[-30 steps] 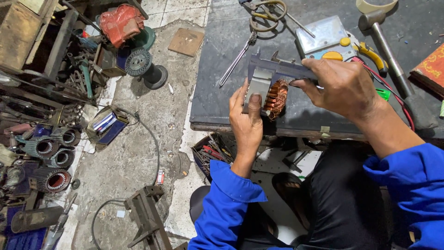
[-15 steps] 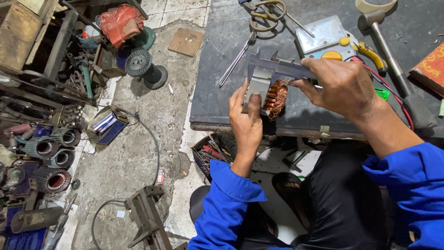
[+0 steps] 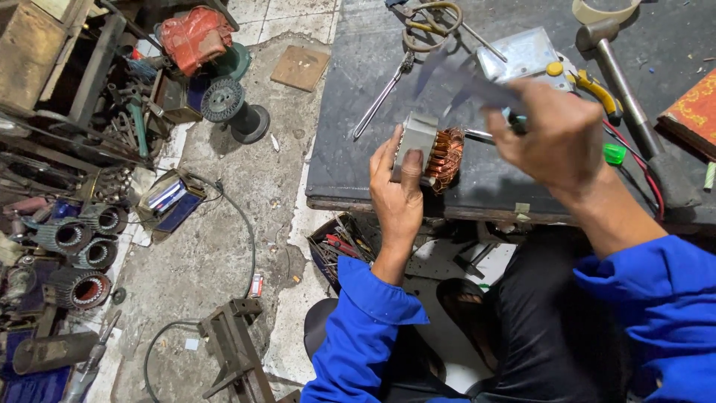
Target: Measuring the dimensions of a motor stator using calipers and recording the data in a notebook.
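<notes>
The left hand [image 3: 399, 190] closes around a small motor stator [image 3: 429, 153], grey laminated core with copper windings bulging from its right end, held just above the near edge of the dark workbench [image 3: 358, 157]. The right hand [image 3: 556, 138] grips a blurred metal caliper [image 3: 470, 86] above and to the right of the stator, apart from it. The bench's near edge runs just behind the left wrist; bare bench top lies left of the stator, up to a screwdriver [image 3: 380, 97] and scissors [image 3: 425, 19] farther off. A hammer [image 3: 634, 104] and yellow-handled pliers [image 3: 593, 86] crowd the right side. Under the bench's near edge an open box [image 3: 339, 250] holds a jumble of small tools. On the concrete floor, far left, ribbed motor housings [image 3: 74, 246] sit clustered; open floor lies between them and the bench.
</notes>
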